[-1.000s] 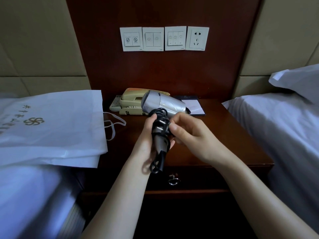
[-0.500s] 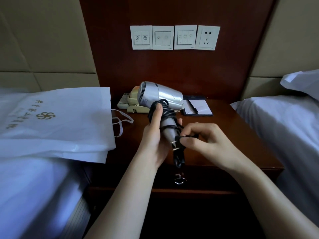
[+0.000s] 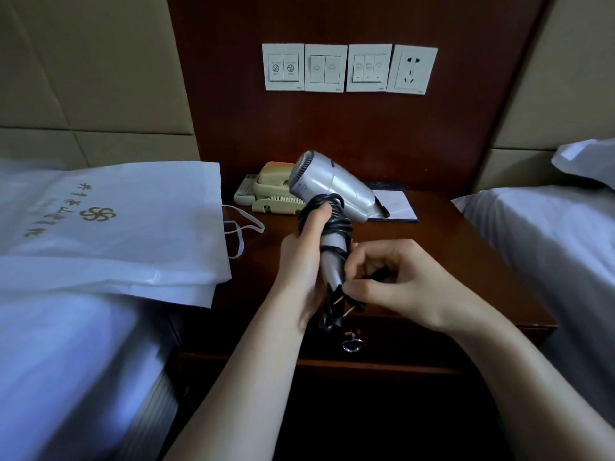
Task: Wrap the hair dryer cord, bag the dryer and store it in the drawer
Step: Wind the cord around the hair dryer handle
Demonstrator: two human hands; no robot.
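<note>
- Nearest, centre: drawer (image 3: 416,341) in nightstand front, shut, w/ key (image 3: 352,344) in its lock.
- Just above, over near edge of nightstand (image 3: 449,247): hair dryer (image 3: 332,188), silver, handle down, barrel tilted, nozzle to the right, rear grille to the left.
- L hand (image 3: 301,271) on left side of handle: fingers curled round it, thumb up along the wraps, gripping the dryer.
- Cord (image 3: 334,224), black, coiled several turns round handle from just under barrel to approx. mid-handle; loose loop hanging below handle's bottom end.
- R hand (image 3: 399,284) at handle's lower end, from the right: thumb & curled fingers pinching cord right by plug (image 3: 333,299), prongs showing betw. the two hands.
- Left, mid-distance: white bag (image 3: 109,221) w/ gold logo & lettering, flat on left bed (image 3: 66,361), corner overhanging nightstand, handles (image 3: 239,227) on the wood; apart from dryer.
- Right: second bed (image 3: 549,244), white sheet; pillow (image 3: 589,161) at far right.
- Far side of nightstand top: beige phone (image 3: 273,191), remote (image 3: 245,193) at its left, notepad (image 3: 396,206) w/ pen (image 3: 382,207) at its right, all behind dryer.
- Farthest: dark wood wall panel (image 3: 332,128) w/ three switch plates (image 3: 326,68) & one socket (image 3: 412,69) in a row.
</note>
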